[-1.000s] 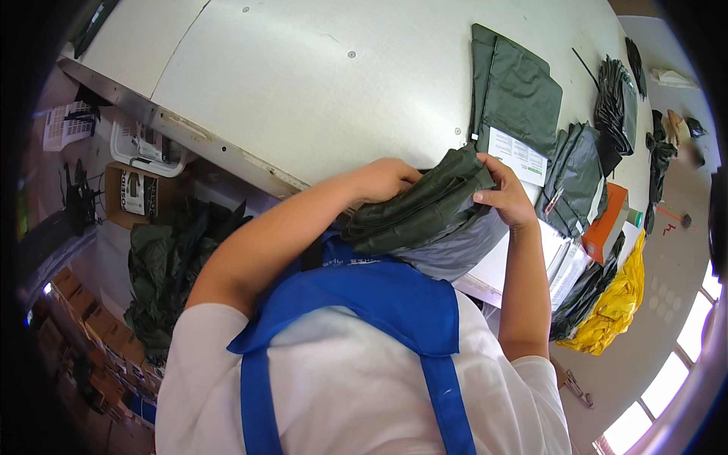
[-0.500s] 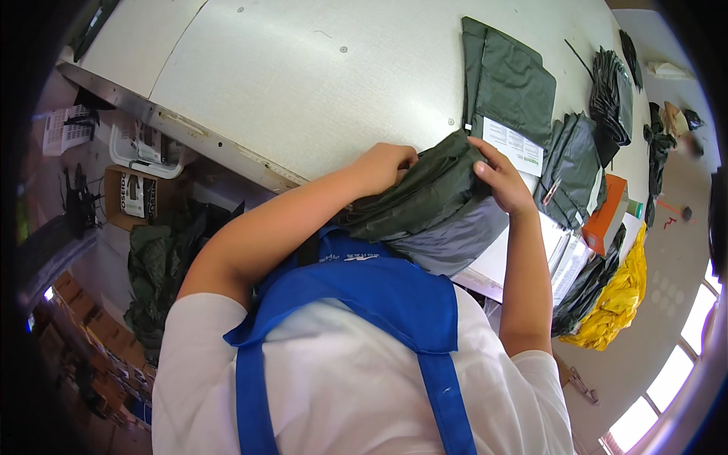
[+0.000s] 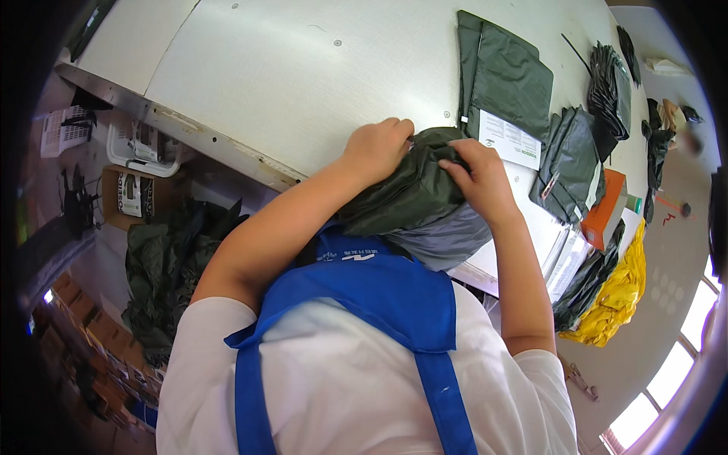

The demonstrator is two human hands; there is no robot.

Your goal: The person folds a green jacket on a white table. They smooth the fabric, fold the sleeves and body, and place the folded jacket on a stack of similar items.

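A bunched dark green piece of thin, shiny fabric (image 3: pixel 406 199) lies gathered over the table's near edge, against my apron. Its grey side (image 3: pixel 447 241) shows lower right. At the fabric's upper left, my left hand (image 3: pixel 381 149) is closed on an edge, its fingertips partly hidden. My right hand (image 3: pixel 479 178) pinches the upper right edge between thumb and fingers. Folds hide the fabric's full shape, so I cannot tell what article it is. Just beyond my right hand lie flat, folded dark green pouches (image 3: pixel 512 80) and a white printed sheet (image 3: pixel 504 140).
The pale table (image 3: pixel 280 91) stretches ahead. To the right are more dark folded pieces (image 3: pixel 569 163), a black bundle (image 3: pixel 609 95), an orange box (image 3: pixel 604 208) and yellow fabric (image 3: pixel 610 299). Below the table's left edge stand a cardboard box (image 3: pixel 114 201), a white basket (image 3: pixel 163 165) and crumpled dark fabric (image 3: pixel 163 265).
Both hands have moved closer together, the right one leftward and the left one slightly up. Between them the fabric's upper edge is more bunched. The view has shifted slightly.
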